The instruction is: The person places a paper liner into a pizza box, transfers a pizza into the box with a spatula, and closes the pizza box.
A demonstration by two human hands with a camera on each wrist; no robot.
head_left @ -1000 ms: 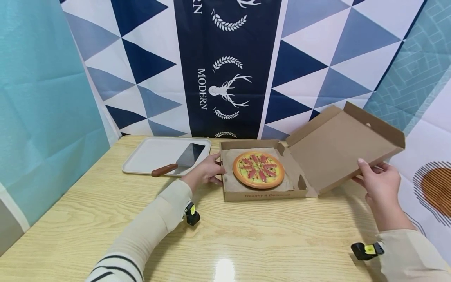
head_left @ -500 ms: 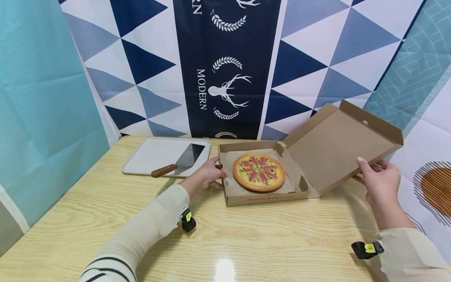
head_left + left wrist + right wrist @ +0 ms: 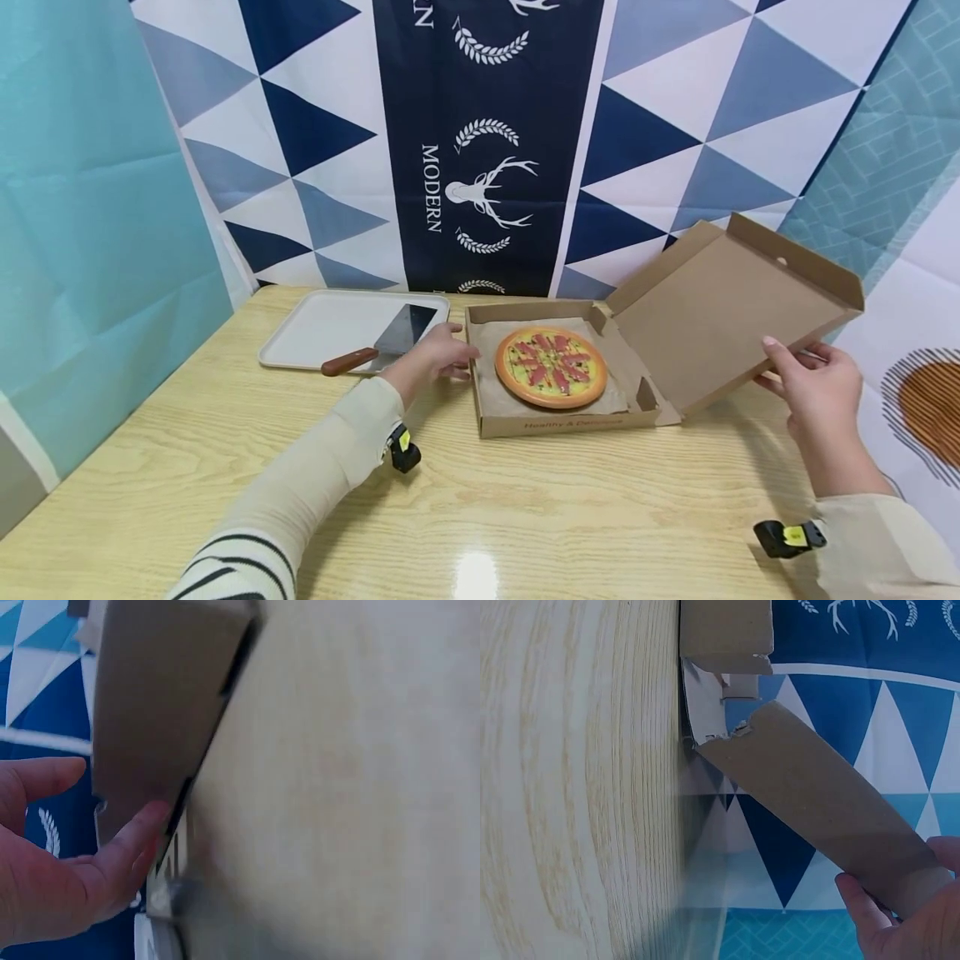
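person's left hand (image 3: 438,354) loosened now, fingers pretty straight at the pizza box (image 3: 510,425), box mid-frame, a touch lower than a second ago, pizza (image 3: 551,367) still inside, right hand (image 3: 825,393) still pinching the raised lid (image 3: 731,308), frame right

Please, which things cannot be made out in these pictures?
Outer face of the lid: head view, faces away.
Some fingertips of the right hand: head view, behind the lid.
Paper under the pizza: head view, covered by it.
Part of the left hand: left wrist view, cut by left edge.
Grain of the table: left wrist view, blurred.
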